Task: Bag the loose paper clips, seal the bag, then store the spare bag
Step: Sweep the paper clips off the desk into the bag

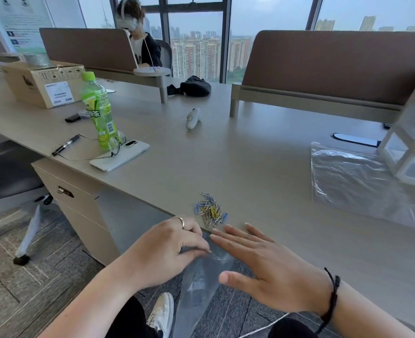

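Both hands at desk edge (pixel 152 206): left (pixel 170 250) pinching bag (pixel 201 284), right (pixel 262 262) flat, empty.

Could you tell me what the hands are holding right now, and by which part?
The left hand pinches the clear bag at its top edge, below the desk edge. The right hand is open, holding nothing.

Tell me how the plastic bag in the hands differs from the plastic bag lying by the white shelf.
The held bag hangs off the desk edge, pinched by the left hand; the spare bag lies flat on the desk, untouched. The held bag sits just below the paper clips; the spare bag lies far right, against the shelf. Both are clear and look empty.
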A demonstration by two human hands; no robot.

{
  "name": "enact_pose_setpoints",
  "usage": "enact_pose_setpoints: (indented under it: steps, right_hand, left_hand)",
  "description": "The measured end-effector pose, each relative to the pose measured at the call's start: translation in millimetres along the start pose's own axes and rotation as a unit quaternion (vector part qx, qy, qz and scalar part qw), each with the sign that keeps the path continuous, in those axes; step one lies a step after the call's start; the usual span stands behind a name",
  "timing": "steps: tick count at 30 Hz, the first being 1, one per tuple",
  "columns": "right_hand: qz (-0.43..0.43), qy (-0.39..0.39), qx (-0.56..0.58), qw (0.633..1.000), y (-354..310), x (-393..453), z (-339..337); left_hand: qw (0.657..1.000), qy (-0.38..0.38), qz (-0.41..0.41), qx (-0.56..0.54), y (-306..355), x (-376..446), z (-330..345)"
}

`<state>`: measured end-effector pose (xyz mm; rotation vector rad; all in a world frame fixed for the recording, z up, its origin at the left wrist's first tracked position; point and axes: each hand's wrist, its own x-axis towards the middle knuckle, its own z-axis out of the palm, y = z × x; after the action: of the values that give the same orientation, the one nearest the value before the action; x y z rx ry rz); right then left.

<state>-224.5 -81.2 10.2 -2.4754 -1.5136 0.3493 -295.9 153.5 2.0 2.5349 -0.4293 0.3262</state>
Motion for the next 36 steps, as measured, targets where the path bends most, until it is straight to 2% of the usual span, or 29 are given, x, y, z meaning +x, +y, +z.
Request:
enact_pose_setpoints:
  steps: [2,5,8,10,13,20,24,29,32,36]
  right_hand:
    - [-0.011,0.012,0.046,0.999,2,1,-1]
    - [0.008,0.080,0.144,0.986,15,10,-5]
    - [0.074,0.122,0.110,0.984,32,31,-12]
    - [0.095,0.095,0.040,0.990,35,43,-13]
    - [0.079,0.059,-0.016,0.995,30,52,-8]
    - [0.051,0.027,-0.079,0.995,14,25,0]
    - [0.031,0.011,-0.070,0.997,7,19,2]
    - [-0.009,0.011,0.001,1.000,5,15,2]
    - [-0.018,0.022,0.105,0.994,10,18,-4]
    - [0.043,0.090,0.245,0.964,26,28,-11]
  left_hand:
    - [1.000,0.001,-0.002,-0.001,-1,-1,0]
    - [1.000,0.004,-0.002,0.003,-3,-2,-2]
    - [1.000,0.003,-0.005,0.006,-4,-4,-3]
    - [1.000,0.005,-0.009,0.004,-4,-5,-3]
    - [1.000,0.007,-0.011,0.006,-4,-5,-5]
    - [1.000,0.006,-0.012,0.008,-7,-7,-9]
    - [1.000,0.005,-0.006,0.007,-7,-4,-5]
    - [1.000,0.005,-0.002,0.003,-4,-1,-2]
    - [1.000,0.005,-0.005,0.009,-6,-2,-2]
    - [1.000,0.006,-0.005,0.009,-8,-5,-3]
